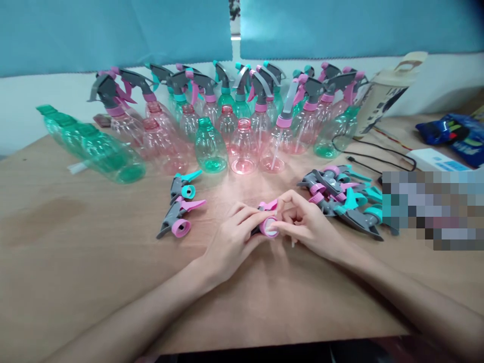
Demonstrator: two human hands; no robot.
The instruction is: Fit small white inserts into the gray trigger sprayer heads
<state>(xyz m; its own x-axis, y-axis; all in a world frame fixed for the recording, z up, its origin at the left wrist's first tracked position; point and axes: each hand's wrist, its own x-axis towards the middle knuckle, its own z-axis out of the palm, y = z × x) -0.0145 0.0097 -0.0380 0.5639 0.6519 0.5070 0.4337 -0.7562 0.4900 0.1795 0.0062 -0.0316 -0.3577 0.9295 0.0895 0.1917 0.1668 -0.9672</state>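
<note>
Taking the sprayer [267, 224] as the centre of the clock, with 12 at the bench's [71, 272] far side, it sits between both hands over the near-middle of the bench. Its collar [263, 232] is pink, turned open end toward the viewer, with something pale inside; its trigger [270, 204] is pink too and points toward 12. The dark body is mostly hidden by the left hand [236, 234], which comes from 8 o'clock and grips the sprayer. The right hand [306, 227], at 3 o'clock, has its fingers bent and its thumb at the collar's opening, covering part of the rim; whether it pinches anything I cannot tell.

Two loose sprayers [181, 228] lie at 9 to 10 o'clock, one pink-collared, one teal. A heap of sprayers [333, 189], grey with pink and teal parts, lies between 2 and 3, just beyond the right hand.

Bottles [244, 151] crowd from 10 to 1 o'clock, pink and green, some open-necked, others topped; the front ones partly hide those behind. A tumbler [383, 93] stands between 1 and 2. Near 2 are a black cable [399, 155], a white box [438, 160] and a blue packet [451, 136]. A pixelated patch [434, 214] blocks the view at 3.
</note>
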